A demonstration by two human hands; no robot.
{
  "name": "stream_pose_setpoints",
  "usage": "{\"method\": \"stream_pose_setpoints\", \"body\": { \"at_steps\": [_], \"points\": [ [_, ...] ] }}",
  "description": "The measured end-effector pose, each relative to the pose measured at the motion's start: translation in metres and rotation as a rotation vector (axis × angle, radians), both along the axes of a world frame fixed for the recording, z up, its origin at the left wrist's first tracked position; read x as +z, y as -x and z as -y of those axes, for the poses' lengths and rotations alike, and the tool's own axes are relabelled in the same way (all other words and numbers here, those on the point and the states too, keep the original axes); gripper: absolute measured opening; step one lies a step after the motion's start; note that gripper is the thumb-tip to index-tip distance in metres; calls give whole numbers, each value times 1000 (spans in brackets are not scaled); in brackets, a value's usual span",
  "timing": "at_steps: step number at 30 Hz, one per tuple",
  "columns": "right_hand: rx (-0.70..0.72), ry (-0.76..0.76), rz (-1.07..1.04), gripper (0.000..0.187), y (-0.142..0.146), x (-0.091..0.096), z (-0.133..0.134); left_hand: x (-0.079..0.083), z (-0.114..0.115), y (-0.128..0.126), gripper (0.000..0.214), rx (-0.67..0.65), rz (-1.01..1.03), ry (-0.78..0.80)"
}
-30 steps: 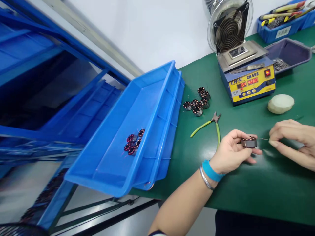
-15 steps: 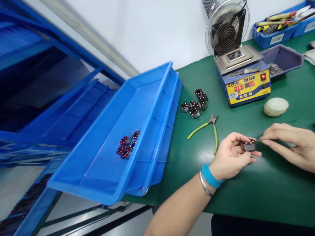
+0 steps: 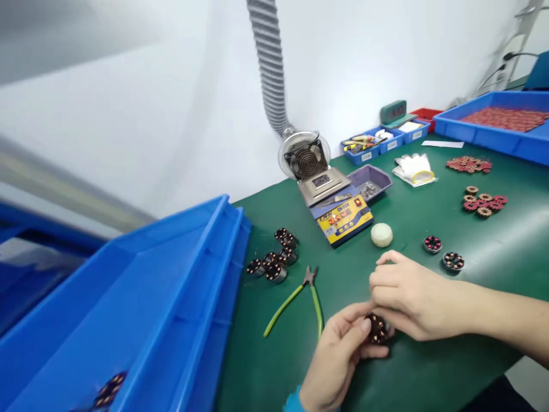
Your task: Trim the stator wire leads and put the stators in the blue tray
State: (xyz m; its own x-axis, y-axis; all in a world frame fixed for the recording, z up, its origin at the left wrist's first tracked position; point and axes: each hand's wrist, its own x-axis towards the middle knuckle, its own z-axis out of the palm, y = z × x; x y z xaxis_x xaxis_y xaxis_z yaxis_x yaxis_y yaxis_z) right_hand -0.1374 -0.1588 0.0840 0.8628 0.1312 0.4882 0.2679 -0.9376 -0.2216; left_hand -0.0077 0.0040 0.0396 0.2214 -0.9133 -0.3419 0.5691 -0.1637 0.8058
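Note:
My left hand [image 3: 338, 349] holds a small round motor stator [image 3: 377, 329] between thumb and fingers, its copper-wound face turned up towards me. Right against the stator's far side is my right hand [image 3: 407, 294], its fingers closed in a pinch; whatever lies between the fingertips is hidden. Green-handled cutting pliers [image 3: 309, 277] lie spread on the green table to the left of my hands. Beyond the pliers stands a cluster of several wound stators [image 3: 277, 272]. Two more, a red-wound stator [image 3: 432, 244] and a dark stator [image 3: 453, 261], sit beyond my right forearm.
Stacked blue trays [image 3: 171, 297] line the left side. Behind my hands are a yellow-fronted solder pot [image 3: 343, 220] with a fan, a pale round block [image 3: 381, 234] and a purple tray [image 3: 377, 174]. Farther right are white gloves [image 3: 414, 169], stator cores [image 3: 484, 203] and a large blue tray [image 3: 480, 131].
The view has swung right, bringing the gloves and right-hand parts into sight. My right hand, earlier apart with a thin wire stretched from the stator, is now up against it. The stator has tilted.

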Motion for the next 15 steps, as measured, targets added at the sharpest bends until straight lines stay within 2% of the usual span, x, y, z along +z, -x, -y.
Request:
{"method": "stream_pose_setpoints", "body": {
  "at_steps": [2,4,6,8,9,11,13,15],
  "points": [
    [-23,69,-34,18,3,8,-3,4,-3,1,41,12,9,39],
    [-25,127,-36,13,4,19,-8,6,-4,0,28,146,-46,124],
    [2,188,-30,9,2,31,-14,5,-2,-3,34,312,-128,197],
    [41,255,-39,6,-2,43,-19,2,2,-4,38,388,-175,183],
    [62,283,-56,5,-5,48,-21,0,3,-5,35,353,-184,145],
    [88,321,-113,6,-10,56,-22,-3,3,-3,36,179,-170,75],
    [85,345,-180,8,-12,60,-21,-2,1,0,39,39,-134,77],
    [60,376,-222,8,-13,63,-20,3,-2,2,32,50,-102,127]
  ]
}}
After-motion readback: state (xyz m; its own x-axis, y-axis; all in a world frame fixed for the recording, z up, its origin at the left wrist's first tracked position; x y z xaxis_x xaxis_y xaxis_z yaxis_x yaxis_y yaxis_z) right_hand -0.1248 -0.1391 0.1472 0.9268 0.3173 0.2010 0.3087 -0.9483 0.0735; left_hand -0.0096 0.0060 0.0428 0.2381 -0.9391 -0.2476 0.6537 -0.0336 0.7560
